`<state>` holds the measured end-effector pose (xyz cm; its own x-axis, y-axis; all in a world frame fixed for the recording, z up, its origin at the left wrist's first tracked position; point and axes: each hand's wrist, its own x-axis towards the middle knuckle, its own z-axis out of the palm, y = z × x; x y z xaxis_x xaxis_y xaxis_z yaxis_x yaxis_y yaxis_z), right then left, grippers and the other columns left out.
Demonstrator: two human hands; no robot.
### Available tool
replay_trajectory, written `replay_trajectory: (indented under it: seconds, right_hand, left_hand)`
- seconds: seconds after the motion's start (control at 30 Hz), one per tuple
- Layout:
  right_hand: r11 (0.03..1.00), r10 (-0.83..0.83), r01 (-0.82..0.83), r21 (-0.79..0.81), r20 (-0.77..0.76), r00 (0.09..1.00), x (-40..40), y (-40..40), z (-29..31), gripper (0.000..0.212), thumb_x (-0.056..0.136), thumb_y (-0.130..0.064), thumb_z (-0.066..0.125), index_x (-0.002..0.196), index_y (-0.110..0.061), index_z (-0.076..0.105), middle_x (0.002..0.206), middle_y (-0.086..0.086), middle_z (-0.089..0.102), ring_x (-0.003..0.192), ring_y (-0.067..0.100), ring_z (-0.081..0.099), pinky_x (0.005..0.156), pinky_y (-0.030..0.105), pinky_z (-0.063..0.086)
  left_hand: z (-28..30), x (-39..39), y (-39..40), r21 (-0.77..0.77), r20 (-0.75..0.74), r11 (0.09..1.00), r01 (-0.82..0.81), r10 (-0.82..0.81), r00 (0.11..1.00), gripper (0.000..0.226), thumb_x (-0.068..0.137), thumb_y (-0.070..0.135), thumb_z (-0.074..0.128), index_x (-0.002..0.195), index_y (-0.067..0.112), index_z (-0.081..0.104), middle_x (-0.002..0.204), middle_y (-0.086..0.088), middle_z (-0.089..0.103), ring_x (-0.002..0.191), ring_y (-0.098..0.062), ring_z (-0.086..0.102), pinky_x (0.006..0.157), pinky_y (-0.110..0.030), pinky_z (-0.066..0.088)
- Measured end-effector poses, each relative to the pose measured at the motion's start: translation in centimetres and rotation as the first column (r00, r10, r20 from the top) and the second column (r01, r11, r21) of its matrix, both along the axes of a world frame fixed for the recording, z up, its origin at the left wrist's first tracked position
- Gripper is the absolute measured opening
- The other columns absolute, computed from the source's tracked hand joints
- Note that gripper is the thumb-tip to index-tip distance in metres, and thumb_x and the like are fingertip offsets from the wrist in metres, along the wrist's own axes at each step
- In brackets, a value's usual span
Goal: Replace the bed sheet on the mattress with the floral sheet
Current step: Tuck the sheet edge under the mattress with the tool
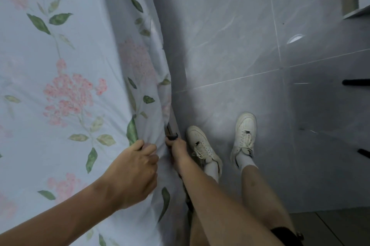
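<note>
Your left hand (134, 169) bunches the floral sheet (66, 89) at the bed's edge. Your right hand (177, 148) reaches beneath the hem, fingers hidden; its grip cannot be told.

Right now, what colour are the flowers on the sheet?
Pink flowers with green leaves, on the pale blue sheet; head view.

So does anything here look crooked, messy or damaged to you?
Only slightly. The pale blue floral sheet bunches into wrinkles at the mattress edge where the left hand grips it, so it is not yet smooth. The right hand reaches down beside the bed. Nothing looks torn or spilled on the grey tiled floor.
</note>
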<state>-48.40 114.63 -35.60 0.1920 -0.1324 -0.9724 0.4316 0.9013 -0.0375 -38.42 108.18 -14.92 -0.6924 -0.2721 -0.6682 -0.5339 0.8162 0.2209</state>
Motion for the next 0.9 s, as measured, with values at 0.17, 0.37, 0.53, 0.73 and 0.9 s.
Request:
replay_trajectory:
  seconds: [0.17, 0.37, 0.53, 0.73, 0.9]
  right_hand:
    - [0.998, 0.017, -0.026, -0.066, -0.124, 0.992, -5.4, -1.5, -0.4, 0.023, 0.089, -0.016, 0.074, 0.107, -0.001, 0.073, 0.103, 0.021, 0.077, 0.096, 0.038, 0.074, 0.091, 0.050, 0.060]
    - [0.987, -0.128, 0.101, -0.123, -0.234, 0.964, -12.6, -4.9, 2.3, 0.018, 0.103, -0.001, 0.057, 0.116, 0.002, 0.068, 0.112, 0.024, 0.073, 0.102, 0.035, 0.075, 0.076, 0.026, 0.063]
    - [0.979, -0.165, 0.128, -0.157, -0.253, 0.953, -14.0, -8.5, 5.3, 0.015, 0.100, -0.002, 0.063, 0.113, 0.003, 0.067, 0.110, 0.022, 0.074, 0.094, 0.030, 0.077, 0.080, 0.031, 0.063]
    - [0.952, -0.190, 0.101, -0.290, -0.299, 0.935, -13.4, -15.1, 6.7, 0.010, 0.103, -0.004, 0.060, 0.094, -0.004, 0.065, 0.092, 0.014, 0.073, 0.079, 0.019, 0.076, 0.076, 0.026, 0.063]
    - [0.946, -0.209, 0.105, -0.307, -0.330, 0.920, -11.5, -20.9, 3.3, 0.011, 0.102, -0.004, 0.060, 0.093, -0.007, 0.066, 0.096, 0.017, 0.074, 0.089, 0.027, 0.076, 0.092, 0.039, 0.060]
  left_hand:
    - [-1.3, -0.7, -0.3, 0.069, 0.114, 0.998, 0.006, -0.014, 0.993, 0.048, 0.101, 0.041, 0.034, 0.083, 0.019, 0.073, 0.087, -0.002, 0.061, 0.098, -0.027, 0.049, 0.089, -0.047, 0.040]
    - [-4.7, -3.2, -1.2, 0.149, 0.290, 0.989, 0.025, -0.068, 0.955, 0.052, 0.107, 0.042, 0.031, 0.116, 0.012, 0.072, 0.113, -0.007, 0.063, 0.112, -0.030, 0.044, 0.098, -0.044, 0.032]
    - [-3.2, -3.0, -5.6, 0.036, 0.042, 0.995, -0.097, 0.096, 0.995, 0.027, 0.090, 0.039, 0.049, 0.091, 0.021, 0.070, 0.097, -0.002, 0.058, 0.092, -0.026, 0.051, 0.095, -0.045, 0.045]
    - [-3.3, -1.0, -17.8, -0.219, -0.051, 0.953, -0.207, 0.201, 0.978, 0.024, 0.088, 0.032, 0.056, 0.084, 0.013, 0.070, 0.087, -0.009, 0.059, 0.088, -0.033, 0.054, 0.102, -0.048, 0.043]
    - [-6.2, 1.3, -24.3, -0.199, -0.069, 0.974, -0.112, 0.100, 0.993, 0.036, 0.094, 0.035, 0.051, 0.068, 0.016, 0.067, 0.073, -0.004, 0.059, 0.078, -0.029, 0.051, 0.093, -0.043, 0.044]
